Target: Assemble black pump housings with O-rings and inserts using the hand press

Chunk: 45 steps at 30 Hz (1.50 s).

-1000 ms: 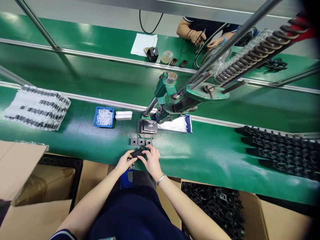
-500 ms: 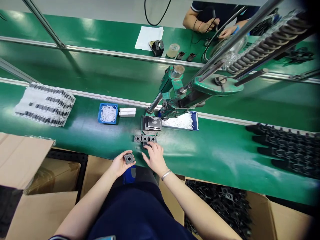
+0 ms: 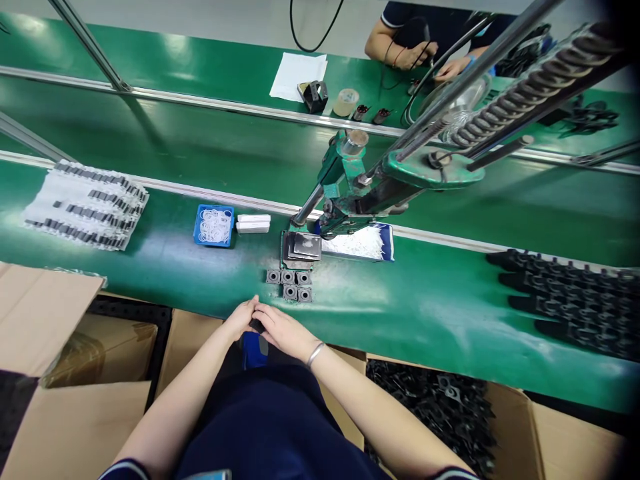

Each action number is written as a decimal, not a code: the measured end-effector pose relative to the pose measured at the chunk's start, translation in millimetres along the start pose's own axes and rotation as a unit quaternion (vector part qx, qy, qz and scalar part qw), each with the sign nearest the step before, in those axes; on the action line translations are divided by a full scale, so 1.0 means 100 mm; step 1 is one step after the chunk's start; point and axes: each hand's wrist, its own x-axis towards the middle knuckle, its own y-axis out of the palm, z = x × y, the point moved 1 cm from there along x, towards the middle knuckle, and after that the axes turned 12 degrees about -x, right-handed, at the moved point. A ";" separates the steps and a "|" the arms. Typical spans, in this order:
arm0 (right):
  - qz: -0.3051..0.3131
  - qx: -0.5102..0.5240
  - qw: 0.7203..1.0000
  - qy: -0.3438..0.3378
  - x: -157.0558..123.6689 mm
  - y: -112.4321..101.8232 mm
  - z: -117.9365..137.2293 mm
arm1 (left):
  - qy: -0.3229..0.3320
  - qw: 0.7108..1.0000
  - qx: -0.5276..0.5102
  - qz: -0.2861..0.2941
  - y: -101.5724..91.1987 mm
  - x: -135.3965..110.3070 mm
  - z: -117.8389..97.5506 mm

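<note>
My left hand (image 3: 242,321) and my right hand (image 3: 283,329) meet just off the front edge of the green bench. Both are closed around a small black square part (image 3: 257,325), which shows only in a sliver between the fingers. Beyond them lie several similar square parts, each with a round hole, in two short rows; one of them (image 3: 290,292) sits in the nearer row. Right behind these rows stands the metal base plate (image 3: 306,246) of a green hand press (image 3: 350,160).
A blue tray of white rings (image 3: 215,227) and white blocks (image 3: 253,224) stand left of the press. Behind it is a box of white strips (image 3: 363,242). Black parts (image 3: 575,300) lie at right, a stacked sheet (image 3: 85,207) at left. Across, a person (image 3: 420,53) works.
My right hand has let go of a square part in the nearer row and moved down and left to my left hand. The part there was face-up and is now mostly covered.
</note>
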 end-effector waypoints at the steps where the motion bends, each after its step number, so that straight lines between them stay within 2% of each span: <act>1: 0.000 -0.005 1.000 0.009 -0.01 0.05 -0.04 | 0.007 1.000 0.024 -0.012 -0.01 0.04 -0.02; 6: -0.025 -0.047 0.992 0.118 0.07 0.32 -0.19 | 0.082 0.982 0.140 -0.094 -0.05 0.17 -0.05; 10: -0.054 -0.074 0.978 0.187 0.18 0.40 -0.25 | 0.178 0.948 0.235 -0.115 0.01 0.13 -0.05; 13: -0.071 -0.085 0.970 0.215 0.14 0.28 -0.30 | 0.229 0.920 0.305 -0.092 0.08 0.05 -0.08; 16: -0.090 -0.099 0.958 0.255 -0.06 0.06 -0.43 | 0.261 0.889 0.370 -0.067 0.16 -0.01 -0.17; 20: -0.049 -0.094 0.944 0.312 -0.33 -0.15 -0.74 | 0.283 0.848 0.446 -0.046 0.32 0.04 -0.36; 24: 0.002 -0.050 0.961 0.270 -0.35 -0.16 -0.98 | 0.288 0.809 0.512 -0.021 0.51 0.15 -0.54; 28: 0.028 -0.017 0.970 0.242 -0.25 -0.10 -1.01 | 0.286 0.772 0.568 -0.010 0.63 0.20 -0.62; 36: 0.063 0.004 0.968 0.243 -0.25 -0.05 -0.95 | 0.308 0.709 0.634 0.021 0.59 0.14 -0.65; 39: 0.062 0.016 0.971 0.230 -0.29 -0.07 -0.88 | 0.313 0.698 0.644 0.017 0.59 0.01 -0.66; 42: 0.054 0.031 0.982 0.181 -0.42 -0.03 -0.89 | 0.304 0.694 0.653 0.009 0.62 -0.15 -0.64; 45: -0.017 -0.045 0.993 0.107 -0.45 0.12 -1.04 | 0.296 0.690 0.661 -0.004 0.62 -0.19 -0.57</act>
